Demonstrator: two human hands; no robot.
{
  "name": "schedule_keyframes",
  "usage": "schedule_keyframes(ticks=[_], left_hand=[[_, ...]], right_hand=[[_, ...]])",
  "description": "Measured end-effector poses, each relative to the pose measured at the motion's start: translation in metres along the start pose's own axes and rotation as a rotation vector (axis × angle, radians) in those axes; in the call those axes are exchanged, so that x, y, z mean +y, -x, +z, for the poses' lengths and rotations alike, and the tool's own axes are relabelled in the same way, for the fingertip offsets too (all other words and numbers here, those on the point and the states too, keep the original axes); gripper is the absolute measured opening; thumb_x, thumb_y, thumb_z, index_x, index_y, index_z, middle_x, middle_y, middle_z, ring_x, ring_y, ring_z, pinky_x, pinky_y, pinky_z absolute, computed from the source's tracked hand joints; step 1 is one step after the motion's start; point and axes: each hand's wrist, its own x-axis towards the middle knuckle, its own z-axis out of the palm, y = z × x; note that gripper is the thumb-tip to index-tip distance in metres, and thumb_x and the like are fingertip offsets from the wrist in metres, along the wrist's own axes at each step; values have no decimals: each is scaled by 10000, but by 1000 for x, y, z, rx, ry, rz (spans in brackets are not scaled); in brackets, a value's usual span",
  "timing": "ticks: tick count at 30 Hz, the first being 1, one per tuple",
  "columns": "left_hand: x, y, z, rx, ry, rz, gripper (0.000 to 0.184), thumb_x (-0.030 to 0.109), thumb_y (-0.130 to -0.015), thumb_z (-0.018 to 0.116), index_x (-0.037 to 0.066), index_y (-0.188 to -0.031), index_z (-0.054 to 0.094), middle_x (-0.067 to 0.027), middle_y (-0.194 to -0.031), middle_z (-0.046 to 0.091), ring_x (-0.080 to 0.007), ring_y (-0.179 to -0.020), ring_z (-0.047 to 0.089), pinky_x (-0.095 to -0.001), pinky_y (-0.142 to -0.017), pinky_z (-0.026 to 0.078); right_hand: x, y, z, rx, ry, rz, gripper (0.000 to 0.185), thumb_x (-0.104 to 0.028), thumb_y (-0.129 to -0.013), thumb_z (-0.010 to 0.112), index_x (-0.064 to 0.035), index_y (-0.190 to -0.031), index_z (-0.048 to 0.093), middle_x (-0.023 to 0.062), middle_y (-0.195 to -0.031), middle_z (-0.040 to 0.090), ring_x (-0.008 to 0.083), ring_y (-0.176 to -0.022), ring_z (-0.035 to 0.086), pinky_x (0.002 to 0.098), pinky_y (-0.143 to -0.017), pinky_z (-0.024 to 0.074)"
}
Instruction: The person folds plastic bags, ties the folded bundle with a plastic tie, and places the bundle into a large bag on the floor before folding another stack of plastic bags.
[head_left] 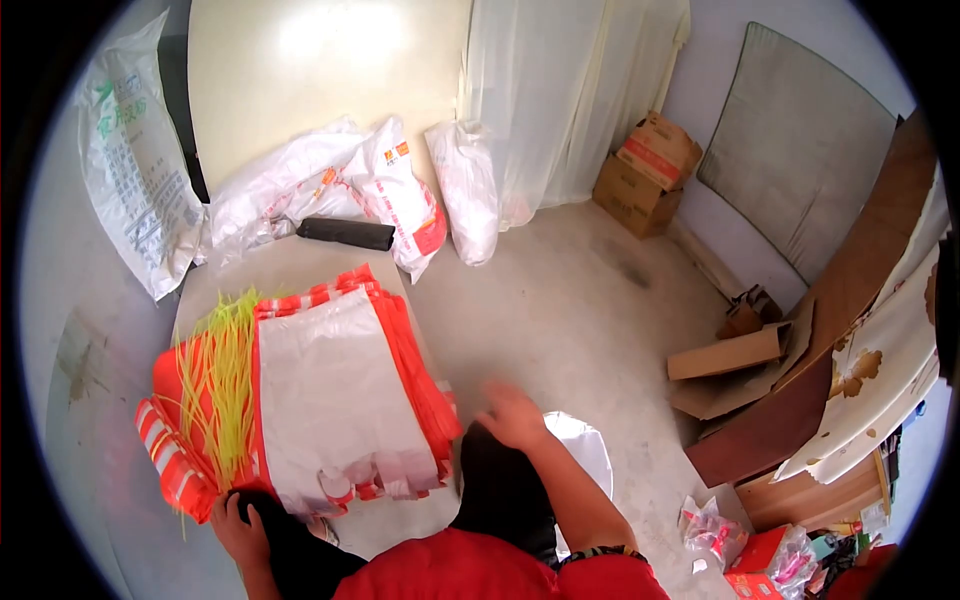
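Observation:
A stack of folded orange-red woven bags with white panels (330, 385) lies on a low surface in front of me. A bundle of thin yellow ties (225, 370) is spread across its left part. A rolled orange-and-white striped piece (175, 462) rests at the lower left. My left hand (240, 535) is at the near left corner, beside my black-clad knee, its fingers apart and nothing visible in them. Above my other knee, to the right of the stack, my right hand (512, 415) is empty with fingers stretched out, slightly blurred by motion.
A black roll (346, 233) lies behind the stack, near filled white sacks (400, 185). A printed white sack (140, 170) hangs at the left wall. Cardboard boxes (640, 195) stand at the back; an opened carton (730, 355) and plastic-wrapped items (770, 562) are on the right.

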Motion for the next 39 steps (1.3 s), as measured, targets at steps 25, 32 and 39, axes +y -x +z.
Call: schedule_keyframes(ticks=[25, 32, 39], left_hand=[[6, 2, -7, 32, 45, -28, 342, 167, -851, 714, 11, -1155, 691, -179, -1291, 635, -414, -1203, 558, -507, -1060, 443], [11, 4, -11, 46, 40, -39, 335, 163, -855, 716, 10, -1153, 696, -178, -1285, 635, -412, -1201, 563, -501, -1064, 444], [10, 0, -9, 79, 31, -12, 335, 176, -832, 732, 25, -1129, 698, -168, -1239, 638, -403, -1181, 574, -501, -1031, 458]], right_hand=[[1, -28, -7, -623, 99, 238, 649, -584, -928, 645, -105, -1365, 668, 174, -1355, 666, 371, -1247, 624, 490, -1060, 490], [-20, -27, -35, -614, 84, 145, 565, -567, -930, 639, -84, -1195, 760, 177, -1196, 734, 381, -1129, 680, 480, -985, 531], [7, -22, -20, -549, 20, 141, 571, -621, -934, 593, -126, -1149, 778, 165, -1172, 745, 381, -1108, 683, 453, -981, 526]])
